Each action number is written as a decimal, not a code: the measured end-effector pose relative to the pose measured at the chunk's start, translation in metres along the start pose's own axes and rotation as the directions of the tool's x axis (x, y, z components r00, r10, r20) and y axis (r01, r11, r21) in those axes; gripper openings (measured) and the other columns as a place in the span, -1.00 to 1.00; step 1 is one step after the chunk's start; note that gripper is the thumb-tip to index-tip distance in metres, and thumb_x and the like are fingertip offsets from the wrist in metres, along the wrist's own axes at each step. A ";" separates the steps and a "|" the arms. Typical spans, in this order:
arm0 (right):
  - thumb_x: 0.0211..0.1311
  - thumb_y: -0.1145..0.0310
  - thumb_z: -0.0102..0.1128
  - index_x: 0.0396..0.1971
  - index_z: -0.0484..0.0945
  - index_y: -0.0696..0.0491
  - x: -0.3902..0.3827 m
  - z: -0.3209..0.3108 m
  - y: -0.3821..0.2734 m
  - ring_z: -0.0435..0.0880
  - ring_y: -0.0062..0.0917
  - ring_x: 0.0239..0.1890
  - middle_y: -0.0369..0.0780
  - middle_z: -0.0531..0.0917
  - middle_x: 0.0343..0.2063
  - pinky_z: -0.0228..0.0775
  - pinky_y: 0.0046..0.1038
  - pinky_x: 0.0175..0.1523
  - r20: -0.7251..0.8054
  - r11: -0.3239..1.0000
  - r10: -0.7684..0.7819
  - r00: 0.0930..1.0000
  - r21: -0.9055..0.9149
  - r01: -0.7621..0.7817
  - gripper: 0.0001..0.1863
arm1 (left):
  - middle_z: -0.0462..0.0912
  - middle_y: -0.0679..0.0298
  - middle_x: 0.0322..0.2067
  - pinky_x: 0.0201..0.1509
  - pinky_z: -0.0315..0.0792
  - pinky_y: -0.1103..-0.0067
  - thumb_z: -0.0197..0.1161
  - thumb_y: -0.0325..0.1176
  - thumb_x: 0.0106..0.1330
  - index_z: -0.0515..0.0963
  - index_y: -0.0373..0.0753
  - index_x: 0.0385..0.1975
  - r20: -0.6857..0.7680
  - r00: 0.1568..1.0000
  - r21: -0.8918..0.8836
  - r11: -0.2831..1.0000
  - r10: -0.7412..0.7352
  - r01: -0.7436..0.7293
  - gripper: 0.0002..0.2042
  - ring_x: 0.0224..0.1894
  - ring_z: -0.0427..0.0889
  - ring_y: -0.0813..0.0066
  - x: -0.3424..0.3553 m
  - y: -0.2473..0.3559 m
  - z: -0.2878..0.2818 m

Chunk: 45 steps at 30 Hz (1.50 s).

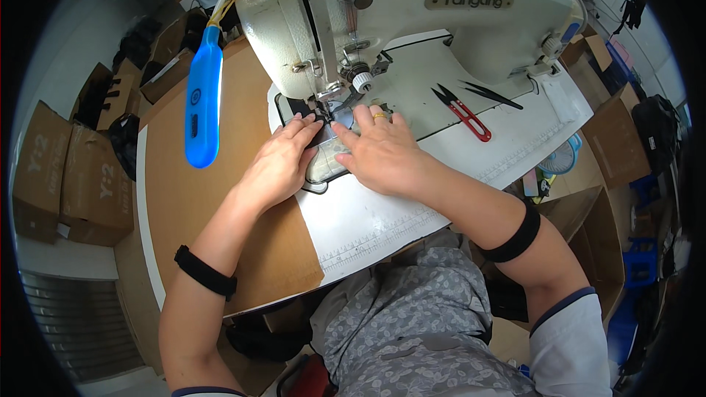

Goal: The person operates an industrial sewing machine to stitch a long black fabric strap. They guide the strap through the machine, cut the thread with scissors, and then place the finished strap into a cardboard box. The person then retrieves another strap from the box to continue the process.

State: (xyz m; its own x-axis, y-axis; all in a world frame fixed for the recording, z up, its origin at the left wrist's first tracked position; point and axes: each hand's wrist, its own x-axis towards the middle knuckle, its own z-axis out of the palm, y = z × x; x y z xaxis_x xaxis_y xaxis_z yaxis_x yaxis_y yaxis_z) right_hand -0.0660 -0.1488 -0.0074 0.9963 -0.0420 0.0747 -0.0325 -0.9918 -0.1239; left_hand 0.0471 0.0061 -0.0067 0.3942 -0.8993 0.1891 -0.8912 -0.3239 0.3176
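Note:
A white industrial sewing machine [276, 37] stands on the table, its presser foot [325, 112] low over the metal plate. My left hand [278, 162] lies just left of the foot, fingers stretched out with tips beside it. My right hand [382, 148] rests at its right, fingers spread on the bed, a gold-coloured ring on one. Whatever small piece lies under the fingertips and foot is too hidden to make out. Right of my right hand lie red-handled thread snips [471, 121] and black tweezers [498, 96]. A blue handheld-shaped lamp [204, 110] hangs left of the machine head.
The table has a brown board [191, 220] on the left and a white ruled strip [382, 235] along the front. Cardboard boxes [95, 184] stand at the left; an open box [616, 140], a small blue fan [559, 158] and blue plastic stools [638, 265] are at the right.

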 end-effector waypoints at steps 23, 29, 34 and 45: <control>0.22 0.13 -0.04 0.15 0.25 0.13 0.020 0.006 -0.027 0.31 -0.36 -0.02 -0.14 0.34 -0.09 0.16 -0.36 -0.07 0.016 1.000 0.019 1.000 0.006 -0.019 -0.44 | 0.57 -0.01 -0.21 -0.07 0.41 0.39 0.01 -0.63 0.13 0.54 -0.37 -0.24 0.030 0.979 -0.219 0.954 -0.203 0.205 -0.77 -0.15 0.54 0.05 0.025 -0.018 -0.032; 0.23 0.09 -0.04 0.11 0.32 0.10 0.019 0.005 -0.025 0.32 -0.35 -0.03 -0.14 0.35 -0.12 0.16 -0.36 -0.08 -0.027 0.999 -0.014 1.000 0.046 0.016 -0.47 | 0.50 -0.05 -0.26 -0.06 0.32 0.28 0.08 -0.48 0.14 0.46 -0.32 -0.23 -0.018 1.000 -0.046 0.999 0.000 0.000 -0.80 -0.15 0.44 -0.06 0.050 -0.035 -0.017; 0.22 0.11 -0.02 0.04 0.37 0.08 0.018 0.002 -0.020 0.33 -0.33 -0.03 -0.12 0.36 -0.15 0.17 -0.34 -0.06 -0.033 0.995 -0.030 0.999 0.092 0.033 -0.53 | 0.53 -0.05 -0.27 -0.13 0.38 0.26 0.10 -0.37 0.17 0.47 -0.26 -0.22 -0.141 0.944 0.228 0.937 0.300 -0.264 -0.80 -0.20 0.50 -0.04 0.061 -0.050 -0.014; 0.19 0.20 0.03 -0.10 0.42 0.13 0.003 -0.005 0.006 0.35 -0.31 -0.06 -0.14 0.38 -0.11 0.22 -0.32 -0.03 -0.044 0.981 -0.192 0.980 -0.017 0.191 -0.64 | 0.52 -0.11 -0.62 -0.29 0.40 0.25 0.08 -0.20 0.25 0.55 -0.39 -0.58 0.221 0.920 0.073 0.946 -0.324 0.316 -0.66 -0.45 0.54 -0.07 0.026 -0.013 -0.038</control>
State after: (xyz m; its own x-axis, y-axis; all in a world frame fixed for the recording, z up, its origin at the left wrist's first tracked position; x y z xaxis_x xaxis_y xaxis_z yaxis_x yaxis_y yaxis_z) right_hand -0.0635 -0.1553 -0.0033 0.9796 0.1438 0.1405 0.1574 -0.9833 -0.0909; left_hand 0.0776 -0.0019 0.0292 0.6018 -0.7873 -0.1346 -0.7349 -0.6118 0.2925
